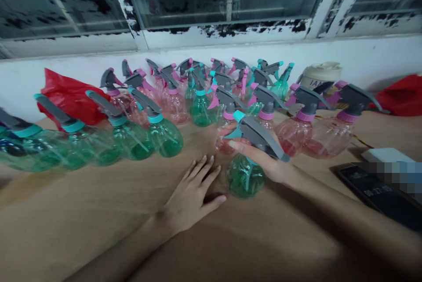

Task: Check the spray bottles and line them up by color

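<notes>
My right hand (263, 159) is closed round the neck of a green spray bottle (245, 180), just below its grey trigger head with a turquoise nozzle. The bottle is upright, and whether its base touches the table cannot be made out. My left hand (194, 196) lies flat on the table with its fingers apart, to the left of that bottle, and holds nothing. Beyond my left fingertips stands a green spray bottle (165, 137) at the end of a row of green ones. A pink spray bottle (293, 134) stands behind my right hand.
Several more pink and green spray bottles crowd the back of the wooden table (108, 211). Red plastic bags (70, 97) lie left and right. A phone (379, 189) and a white box (389, 159) are at the right, with a cream container (321, 73) near the wall.
</notes>
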`<state>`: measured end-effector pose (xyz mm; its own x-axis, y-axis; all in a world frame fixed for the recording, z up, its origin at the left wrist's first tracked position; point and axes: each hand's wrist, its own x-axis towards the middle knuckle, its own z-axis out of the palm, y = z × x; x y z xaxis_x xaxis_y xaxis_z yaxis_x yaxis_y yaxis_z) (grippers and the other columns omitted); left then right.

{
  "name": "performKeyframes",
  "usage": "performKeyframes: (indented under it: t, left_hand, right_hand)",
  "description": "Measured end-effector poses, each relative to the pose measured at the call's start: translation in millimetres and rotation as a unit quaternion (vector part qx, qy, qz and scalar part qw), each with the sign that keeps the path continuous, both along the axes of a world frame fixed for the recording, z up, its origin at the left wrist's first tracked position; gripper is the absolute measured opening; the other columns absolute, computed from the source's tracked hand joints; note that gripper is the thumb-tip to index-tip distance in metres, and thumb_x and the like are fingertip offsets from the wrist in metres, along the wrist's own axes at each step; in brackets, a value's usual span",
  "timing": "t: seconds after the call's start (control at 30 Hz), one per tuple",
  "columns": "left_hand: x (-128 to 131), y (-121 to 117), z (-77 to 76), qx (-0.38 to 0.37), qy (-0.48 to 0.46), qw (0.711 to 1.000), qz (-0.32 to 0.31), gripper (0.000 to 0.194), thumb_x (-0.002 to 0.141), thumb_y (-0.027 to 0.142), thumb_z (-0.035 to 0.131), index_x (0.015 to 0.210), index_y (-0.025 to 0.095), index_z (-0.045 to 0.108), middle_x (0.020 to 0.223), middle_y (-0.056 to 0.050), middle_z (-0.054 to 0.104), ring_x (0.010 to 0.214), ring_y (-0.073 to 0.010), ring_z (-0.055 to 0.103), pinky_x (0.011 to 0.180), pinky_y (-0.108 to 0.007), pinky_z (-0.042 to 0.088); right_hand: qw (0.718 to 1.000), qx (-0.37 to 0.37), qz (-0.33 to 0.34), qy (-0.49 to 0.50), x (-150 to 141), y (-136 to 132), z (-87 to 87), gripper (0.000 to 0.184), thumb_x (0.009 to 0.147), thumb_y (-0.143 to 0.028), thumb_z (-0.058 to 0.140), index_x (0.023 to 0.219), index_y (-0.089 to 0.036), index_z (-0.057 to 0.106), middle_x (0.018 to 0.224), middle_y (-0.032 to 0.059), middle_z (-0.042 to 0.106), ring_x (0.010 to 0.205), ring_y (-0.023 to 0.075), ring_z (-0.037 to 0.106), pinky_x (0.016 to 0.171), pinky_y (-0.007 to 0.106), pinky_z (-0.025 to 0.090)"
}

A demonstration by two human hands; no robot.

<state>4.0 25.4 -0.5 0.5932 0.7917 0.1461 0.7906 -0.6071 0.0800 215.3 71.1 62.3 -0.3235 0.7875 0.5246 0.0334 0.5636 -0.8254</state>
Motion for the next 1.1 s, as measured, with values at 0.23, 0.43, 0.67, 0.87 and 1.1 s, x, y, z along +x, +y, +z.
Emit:
performKeyframes:
  t: [0.23,0.43,0.67,0.87,1.1]
  left_hand:
    - [0,1,-1.3,0.009,0.008,1.0,0.0,0.067,0.092,0.059,0.043,0.141,0.014,0.037,0.152,-0.012,0.025,0.14,-0.0258,0.019,0.112,-0.046,0.022]
    - [-1,1,-1.7,0.006,0.005,1.0,-0.001,0.066,0.092,0.06,0.041,0.141,0.016,0.038,0.152,-0.011,0.026,0.14,-0.0261,0.019,0.112,-0.046,0.022]
    - [-1,1,-2.2,0.01,0.002,1.0,-0.002,0.064,0.092,0.06,0.042,0.141,0.018,0.038,0.151,-0.01,0.027,0.14,-0.0256,0.021,0.112,-0.046,0.023]
    - [0,1,-0.9,0.004,0.009,1.0,-0.001,0.067,0.092,0.06,0.041,0.141,0.015,0.037,0.152,-0.011,0.026,0.14,-0.0262,0.019,0.112,-0.046,0.022]
    - [0,1,-2.3,0.008,0.013,1.0,-0.001,0.068,0.092,0.06,0.041,0.143,0.015,0.034,0.151,-0.011,0.027,0.141,-0.0258,0.018,0.113,-0.046,0.02]
  right_hand:
    - [1.0,0.01,-0.017,-0.011,0,-1,0.2,0.029,0.081,-0.035,0.065,0.108,-0.025,0.064,0.11,0.0033,0.07,0.089,0.0194,0.068,0.084,0.037,0.052]
    - [1.0,0.012,-0.023,-0.006,0,-1,-2.0,0.029,0.081,-0.035,0.065,0.108,-0.023,0.063,0.109,0.0026,0.071,0.088,0.019,0.068,0.084,0.035,0.052]
    - [0.999,0.015,-0.026,-0.022,0,-1,-1.6,0.03,0.083,-0.038,0.063,0.11,-0.025,0.062,0.105,0.001,0.071,0.083,0.0179,0.068,0.082,0.036,0.052]
    - [1.0,0.006,-0.007,-0.006,0,-2,0.0,0.019,0.084,-0.037,0.062,0.098,-0.024,0.064,0.098,0.0004,0.07,0.084,0.0179,0.067,0.082,0.034,0.051]
    - [0.995,0.024,-0.055,-0.077,4,-15,5.0,0.02,0.085,-0.041,0.057,0.076,-0.026,0.064,0.067,-0.0014,0.063,0.063,0.0165,0.06,0.062,0.033,0.049]
